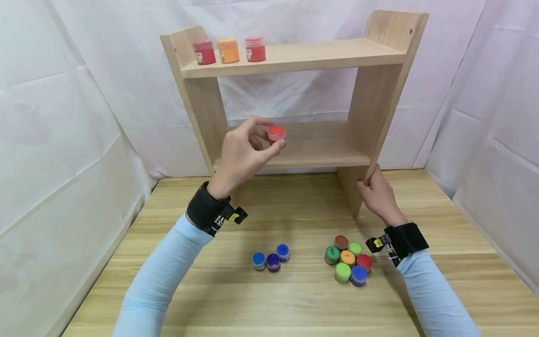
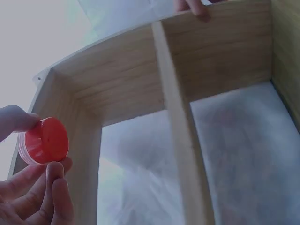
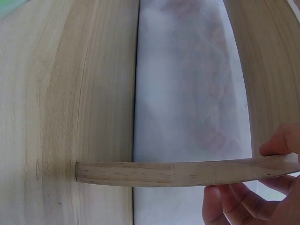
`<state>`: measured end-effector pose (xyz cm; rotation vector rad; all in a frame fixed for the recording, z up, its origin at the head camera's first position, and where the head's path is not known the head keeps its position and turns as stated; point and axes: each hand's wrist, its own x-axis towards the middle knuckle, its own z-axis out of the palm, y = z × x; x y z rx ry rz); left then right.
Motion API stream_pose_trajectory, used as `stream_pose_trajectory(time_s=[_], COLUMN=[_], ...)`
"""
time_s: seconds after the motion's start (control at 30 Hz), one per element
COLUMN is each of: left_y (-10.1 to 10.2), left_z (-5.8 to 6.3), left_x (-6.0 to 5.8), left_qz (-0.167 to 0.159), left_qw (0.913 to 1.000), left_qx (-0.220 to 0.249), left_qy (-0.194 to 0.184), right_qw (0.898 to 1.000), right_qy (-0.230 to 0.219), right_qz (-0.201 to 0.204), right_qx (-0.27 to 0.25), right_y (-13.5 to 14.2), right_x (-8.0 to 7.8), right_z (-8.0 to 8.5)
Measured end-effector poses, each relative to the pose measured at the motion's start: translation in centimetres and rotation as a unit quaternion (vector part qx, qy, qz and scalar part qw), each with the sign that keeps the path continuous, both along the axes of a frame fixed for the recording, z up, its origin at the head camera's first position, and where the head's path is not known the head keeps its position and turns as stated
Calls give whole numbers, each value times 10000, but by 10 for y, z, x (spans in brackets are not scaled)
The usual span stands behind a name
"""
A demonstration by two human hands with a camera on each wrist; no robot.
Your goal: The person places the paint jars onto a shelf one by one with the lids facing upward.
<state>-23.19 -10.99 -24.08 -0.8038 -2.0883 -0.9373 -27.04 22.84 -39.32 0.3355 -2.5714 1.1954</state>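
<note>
In the head view my left hand [image 1: 242, 152] pinches a small red paint jar [image 1: 276, 133] between thumb and fingers, in front of the middle board of a wooden shelf [image 1: 294, 65]. The left wrist view shows the jar's red, rounded end [image 2: 48, 140] tilted toward the camera. My right hand [image 1: 379, 194] grips the shelf's right side panel near its lower end. Seen from the right wrist, thumb and fingers lie on either side of that panel's edge [image 3: 187, 173]. A dark red jar [image 1: 204, 52], an orange jar [image 1: 229, 50] and a pinkish-red jar [image 1: 255, 49] stand on the top board's left part.
Two blue jars and a purple jar [image 1: 273, 262] sit close together on the wooden table [image 1: 202, 295]. Farther right is a cluster of several jars, among them an orange one [image 1: 347, 257] and a dark green one [image 1: 331, 255]. White cloth [image 1: 63, 117] hangs behind and at both sides.
</note>
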Motion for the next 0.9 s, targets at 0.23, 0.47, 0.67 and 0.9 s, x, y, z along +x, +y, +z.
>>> stream_pose_trajectory(time_s=[0.23, 0.47, 0.67, 0.9], left_y=[2, 15, 18, 21], left_z=[19, 52, 72, 93], left_x=[1, 26, 13, -5], left_qz=[101, -22, 216, 549], left_qw=[9998, 9996, 9995, 9965], left_qx=[36, 273, 108, -79], left_qy=[-154, -35, 193, 619], right_qw=[10000, 9997, 9997, 9996], right_qy=[31, 214, 204, 233], right_qz=[2, -73, -85, -106], right_qx=[-37, 130, 108, 96], right_y=[-2, -1, -1, -1], right_x=[-1, 0, 1, -1], right_z=[3, 2, 0, 1])
